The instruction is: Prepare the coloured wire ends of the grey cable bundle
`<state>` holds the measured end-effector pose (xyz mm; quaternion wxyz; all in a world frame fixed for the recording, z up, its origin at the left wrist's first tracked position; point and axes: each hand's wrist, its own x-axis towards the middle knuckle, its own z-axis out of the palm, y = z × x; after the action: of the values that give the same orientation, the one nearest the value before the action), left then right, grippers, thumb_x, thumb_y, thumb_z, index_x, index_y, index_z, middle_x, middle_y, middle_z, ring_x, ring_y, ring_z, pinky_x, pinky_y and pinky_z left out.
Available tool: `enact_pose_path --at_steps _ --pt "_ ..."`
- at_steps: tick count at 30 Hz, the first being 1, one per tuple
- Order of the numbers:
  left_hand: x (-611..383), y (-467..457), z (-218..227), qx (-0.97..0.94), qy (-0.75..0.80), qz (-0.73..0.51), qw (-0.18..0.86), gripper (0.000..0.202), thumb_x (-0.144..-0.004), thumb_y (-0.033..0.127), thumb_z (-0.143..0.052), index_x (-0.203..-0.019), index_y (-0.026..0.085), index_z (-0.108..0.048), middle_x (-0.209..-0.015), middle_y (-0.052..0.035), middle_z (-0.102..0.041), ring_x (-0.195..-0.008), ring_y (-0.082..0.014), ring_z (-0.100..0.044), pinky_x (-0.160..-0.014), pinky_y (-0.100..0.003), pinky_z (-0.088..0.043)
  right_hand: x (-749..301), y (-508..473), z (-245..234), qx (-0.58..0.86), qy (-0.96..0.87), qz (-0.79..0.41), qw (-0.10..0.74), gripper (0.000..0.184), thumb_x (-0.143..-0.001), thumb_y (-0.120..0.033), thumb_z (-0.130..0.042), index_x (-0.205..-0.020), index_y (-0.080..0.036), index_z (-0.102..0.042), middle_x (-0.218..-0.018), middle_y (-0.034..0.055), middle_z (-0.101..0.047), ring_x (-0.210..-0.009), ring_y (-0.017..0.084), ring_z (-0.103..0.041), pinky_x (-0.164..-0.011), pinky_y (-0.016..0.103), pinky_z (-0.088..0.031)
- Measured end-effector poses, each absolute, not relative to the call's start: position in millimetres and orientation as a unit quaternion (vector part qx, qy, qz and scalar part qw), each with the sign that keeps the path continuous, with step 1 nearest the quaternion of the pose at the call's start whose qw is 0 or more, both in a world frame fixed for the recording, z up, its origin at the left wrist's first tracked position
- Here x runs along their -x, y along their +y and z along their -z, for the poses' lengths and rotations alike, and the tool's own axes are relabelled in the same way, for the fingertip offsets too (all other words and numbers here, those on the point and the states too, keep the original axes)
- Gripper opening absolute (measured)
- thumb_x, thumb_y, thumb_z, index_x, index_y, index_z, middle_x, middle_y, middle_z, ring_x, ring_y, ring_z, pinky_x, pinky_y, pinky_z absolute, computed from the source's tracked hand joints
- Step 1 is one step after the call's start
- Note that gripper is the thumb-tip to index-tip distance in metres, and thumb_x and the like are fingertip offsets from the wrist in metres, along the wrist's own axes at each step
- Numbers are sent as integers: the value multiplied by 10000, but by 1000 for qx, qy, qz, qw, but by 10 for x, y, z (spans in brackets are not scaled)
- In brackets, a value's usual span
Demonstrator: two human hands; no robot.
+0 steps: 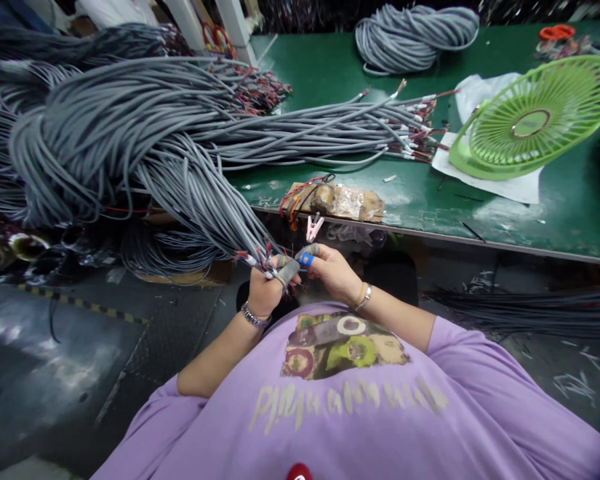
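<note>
My left hand [266,290] is closed around the stripped ends of a bundle of grey cables [205,193], which hangs over the table's front edge. Thin red and white wire ends stick out by its fingers, and grey tape wraps a thumb or finger there. Close beside it, my right hand [330,270] pinches at the wire ends, thumb and forefinger together. A blue band and grey wrapping cover its fingertips. What exactly sits between the right fingertips is too small to make out. A pale pink clothes peg [314,228] is at the table edge just above.
Piles of grey cable [110,127] cover the left of the green table [315,53]. A taped wooden block [350,202] lies at the front edge. To the right stands a green fan [530,127]; behind are a coiled cable [410,37] and orange-handled scissors [557,32].
</note>
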<state>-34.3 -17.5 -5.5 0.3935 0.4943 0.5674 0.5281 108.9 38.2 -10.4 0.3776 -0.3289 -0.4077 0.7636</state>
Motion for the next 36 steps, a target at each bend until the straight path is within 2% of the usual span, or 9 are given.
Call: enact_pose_path --at_steps 5,10,15,20,24,32,36 --pt "399 -163 -46 -574 550 -446 412 237 -751 276 -723 -555 157 -664 -539 -26 -664 -479 -107 -571 -492 -216 -452 -1044 350 80 318 -421 -768 363 344 -665 -432 -783 -726 -157 -586 -605 -24 -583 -513 82 -483 -493 226 -322" --pt "389 -195 31 -519 554 -507 408 272 -804 298 -679 -571 159 -657 -546 -23 -649 -495 -107 -562 -514 -226 -445 -1020 363 110 367 -402 -751 373 376 -628 -450 -803 -710 -157 -583 -562 -51 -519 -482 59 -400 -474 217 -312" --pt "390 -205 111 -473 558 -547 408 272 -808 330 -679 -596 161 -666 -546 -22 -644 -485 -112 -561 -503 -233 -443 -1092 357 127 353 -389 -775 352 392 -656 -488 -774 -791 -158 -612 -580 -54 -516 -503 62 -434 -507 214 -361" --pt "385 -189 106 -457 556 -563 407 228 -792 305 -699 -617 161 -679 -547 -17 -651 -475 -107 -565 -493 -224 -443 -1143 338 104 342 -403 -773 351 405 -613 -462 -811 -785 -163 -600 -612 -49 -538 -529 67 -455 -518 215 -383" --pt "365 -190 118 -454 558 -571 395 225 -787 309 -706 -619 161 -682 -545 -15 -652 -469 -103 -560 -490 -221 -446 -1121 344 93 353 -410 -758 364 402 -585 -448 -821 -737 -163 -582 -584 -52 -538 -508 68 -445 -497 216 -373" --pt "335 -190 128 -418 562 -606 377 257 -785 321 -703 -590 160 -660 -533 -13 -638 -477 -99 -564 -493 -212 -449 -1117 310 173 350 -407 -777 329 320 -611 -376 -796 -711 -167 -576 -563 -57 -526 -481 62 -425 -484 213 -340" --pt "319 -179 114 -420 563 -605 375 256 -781 326 -703 -592 162 -652 -522 -6 -633 -457 -99 -561 -481 -215 -452 -1138 311 161 350 -410 -774 333 325 -631 -401 -790 -731 -166 -589 -573 -58 -519 -497 64 -424 -495 215 -347"
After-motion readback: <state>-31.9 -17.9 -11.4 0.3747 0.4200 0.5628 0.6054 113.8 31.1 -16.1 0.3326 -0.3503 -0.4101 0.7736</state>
